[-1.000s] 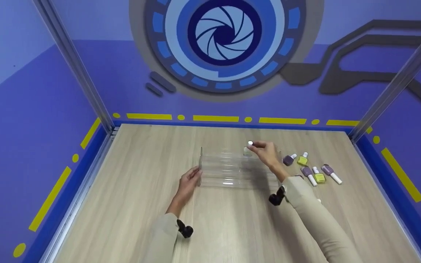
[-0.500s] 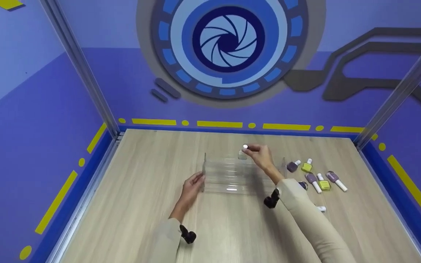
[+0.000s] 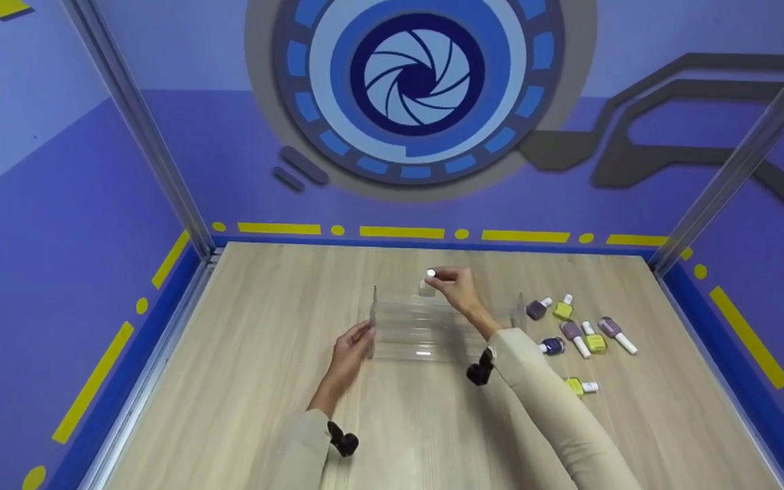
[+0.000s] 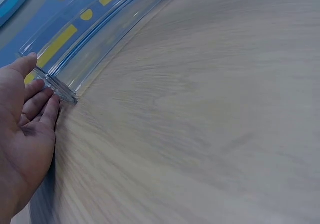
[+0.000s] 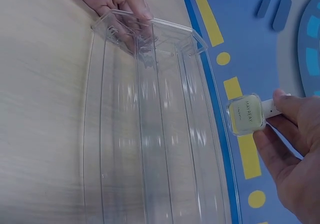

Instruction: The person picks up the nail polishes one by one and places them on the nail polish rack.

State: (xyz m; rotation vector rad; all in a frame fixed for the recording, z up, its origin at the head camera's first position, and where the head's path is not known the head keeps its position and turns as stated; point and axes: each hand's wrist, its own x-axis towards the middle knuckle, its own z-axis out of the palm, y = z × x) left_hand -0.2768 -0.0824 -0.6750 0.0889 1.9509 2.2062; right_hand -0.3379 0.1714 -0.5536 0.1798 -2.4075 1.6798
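From the head, the pale bottle (image 3: 426, 289) hangs from the right hand (image 3: 456, 291), cap upward, with the body below the pinch and a little to the left of it. The thumb and fingers pinch the white cap (image 3: 431, 273). The bottle shows just past the far edge of the clear rack (image 3: 419, 333), roughly midway along it, and nothing shows the two touching. The rack's long axis runs left to right across the table (image 3: 263, 415); the bottle's stands nearly upright, across it. The left hand (image 3: 351, 350) is at the rack's left end, while seven loose bottles (image 3: 594, 341) lie on the table beyond its right end

From the left wrist, the fingers rest against the rack's end panel (image 4: 60, 87), somewhat bent, the thumb at one edge; whether they truly pinch the panel I cannot tell. The rack stretches away from this hand, so the right hand is the nearer one to the rack's middle

From the right wrist, the pinch on the cap is plain. The bottle's body points away from the fingers, its base turned toward the rack's back edge, with a visible gap; the wall (image 5: 282, 63) is behind it, and the label faces the camera
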